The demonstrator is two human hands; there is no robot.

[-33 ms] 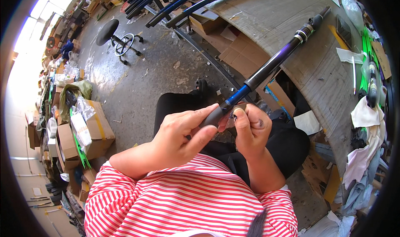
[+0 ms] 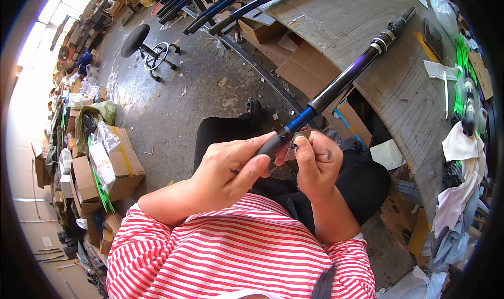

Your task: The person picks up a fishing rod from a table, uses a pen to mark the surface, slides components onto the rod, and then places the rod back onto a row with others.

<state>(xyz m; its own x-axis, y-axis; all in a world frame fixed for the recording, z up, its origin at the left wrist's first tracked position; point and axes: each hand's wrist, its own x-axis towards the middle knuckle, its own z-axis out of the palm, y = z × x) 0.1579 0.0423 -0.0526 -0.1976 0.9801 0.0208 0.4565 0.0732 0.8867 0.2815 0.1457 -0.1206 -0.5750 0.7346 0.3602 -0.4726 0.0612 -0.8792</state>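
Observation:
A telescopic fishing rod (image 2: 344,81), black with a glossy blue section and metal-coloured rings near its far end, slants from my lap up to the right across the table edge. Wrapped about its near dark grey grip is my left hand (image 2: 228,165), thumb and fingers closed on it. My right hand (image 2: 318,160) is closed beside the blue section. Between its thumb and fingers it pinches a small thin flat piece (image 2: 303,134), held against the rod; what kind of piece it is I cannot make out.
A wooden table (image 2: 391,96) stands at the right, with cloths (image 2: 462,141) and green rods (image 2: 461,83) along its far side. More rods (image 2: 220,10) lie at the top. A black stool (image 2: 135,40) stands on the floor, with cardboard boxes (image 2: 126,157) at the left.
My left thumb has shifted slightly back to the left along the grip. The rod's far end has moved very slightly; my right hand keeps its pinch.

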